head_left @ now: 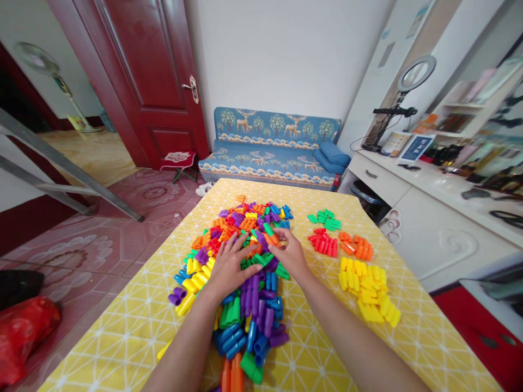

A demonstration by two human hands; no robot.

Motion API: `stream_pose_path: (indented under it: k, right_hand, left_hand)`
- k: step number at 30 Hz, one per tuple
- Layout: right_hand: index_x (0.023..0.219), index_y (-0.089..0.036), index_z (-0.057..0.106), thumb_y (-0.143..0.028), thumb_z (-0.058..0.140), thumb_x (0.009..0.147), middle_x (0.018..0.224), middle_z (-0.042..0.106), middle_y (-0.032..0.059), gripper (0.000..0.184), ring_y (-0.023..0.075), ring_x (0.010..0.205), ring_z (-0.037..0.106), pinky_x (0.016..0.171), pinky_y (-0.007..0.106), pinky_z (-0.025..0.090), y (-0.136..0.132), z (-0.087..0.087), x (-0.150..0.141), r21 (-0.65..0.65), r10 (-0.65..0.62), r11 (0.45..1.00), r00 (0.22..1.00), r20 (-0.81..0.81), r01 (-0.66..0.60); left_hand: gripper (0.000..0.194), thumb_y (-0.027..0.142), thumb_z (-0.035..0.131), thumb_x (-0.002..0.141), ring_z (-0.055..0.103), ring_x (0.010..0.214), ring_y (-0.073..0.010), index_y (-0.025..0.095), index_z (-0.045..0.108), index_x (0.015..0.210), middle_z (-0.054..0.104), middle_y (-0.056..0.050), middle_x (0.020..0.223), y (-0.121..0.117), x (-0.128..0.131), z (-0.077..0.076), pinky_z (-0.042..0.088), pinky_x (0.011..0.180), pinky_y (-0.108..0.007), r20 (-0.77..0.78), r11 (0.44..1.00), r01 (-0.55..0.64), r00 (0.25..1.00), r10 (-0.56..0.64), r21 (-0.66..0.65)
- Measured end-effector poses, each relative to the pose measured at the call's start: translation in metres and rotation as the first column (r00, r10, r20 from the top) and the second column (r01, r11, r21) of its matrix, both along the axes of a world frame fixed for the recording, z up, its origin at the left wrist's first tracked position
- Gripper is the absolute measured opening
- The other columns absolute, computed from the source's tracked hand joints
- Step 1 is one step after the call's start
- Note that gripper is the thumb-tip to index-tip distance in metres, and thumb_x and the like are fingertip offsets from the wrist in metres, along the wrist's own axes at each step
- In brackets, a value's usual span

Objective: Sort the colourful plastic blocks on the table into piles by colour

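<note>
Head view first: what are the hands doing?

The left hand (231,268) is spread, palm down, over the mixed pile (247,288) of coloured plastic pieces. The right hand (289,251) has its thumb and fingers bent at the pile's right side, touching an orange piece (274,239) beside a green one (267,228). I can't tell whether it is pinching anything.

Where does the pile sit on the table (310,348)?

Left of centre on the yellow patterned cover, stretching from near the far edge down towards the near edge. It mixes purple, blue, green, orange, red and yellow.

And the sorted colours?

On the right half. The green group (327,219) lies closest to the far edge, then the red group (323,243), with the orange group (357,246) just beside it. The yellow group (369,288) is the nearest of them to the near edge.

Any writing or brands?

Nothing on the pieces that I can read. On the white counter (449,182), a blue card (420,148) carries large white letters, too blurred to read surely. The carton (395,144) beside it has illegible print.
</note>
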State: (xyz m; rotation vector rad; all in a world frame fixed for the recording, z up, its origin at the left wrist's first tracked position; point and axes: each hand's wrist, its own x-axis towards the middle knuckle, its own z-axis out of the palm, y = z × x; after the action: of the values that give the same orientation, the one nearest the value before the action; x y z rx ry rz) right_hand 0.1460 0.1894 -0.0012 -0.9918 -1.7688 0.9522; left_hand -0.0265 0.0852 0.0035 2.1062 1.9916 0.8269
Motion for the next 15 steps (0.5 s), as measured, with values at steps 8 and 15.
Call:
stream_pose_path:
  k: [8, 15]
  right_hand:
    - [0.11, -0.023, 0.062, -0.013, 0.059, 0.073, 0.112, 0.066, 0.0043, 0.038, 0.0213, 0.105, 0.061, 0.085, 0.034, 0.051, -0.056, -0.006, 0.0, 0.035, 0.098, 0.995, 0.993, -0.063, -0.096]
    - [0.106, -0.021, 0.064, -0.018, 0.061, 0.077, 0.103, 0.068, 0.005, 0.029, 0.0214, 0.099, 0.064, 0.08, 0.033, 0.052, -0.068, -0.01, 0.0, -0.099, 0.128, 0.983, 0.965, -0.227, -0.154]
  left_hand:
    - [0.037, 0.049, 0.058, 0.087, 0.055, 0.121, -0.0287, 0.026, 0.066, 0.115, 0.068, -0.007, 0.12, 0.001, -0.009, -0.002, 0.023, 0.113, -0.057, 0.351, 0.993, -0.025, 0.936, -0.016, 0.112]
    - [0.037, 0.044, 0.071, 0.079, 0.062, 0.106, -0.0258, 0.027, 0.07, 0.112, 0.071, -0.007, 0.112, -0.003, -0.005, 0.006, 0.044, 0.098, -0.043, 0.289, 0.984, 0.141, 0.943, -0.167, 0.107]
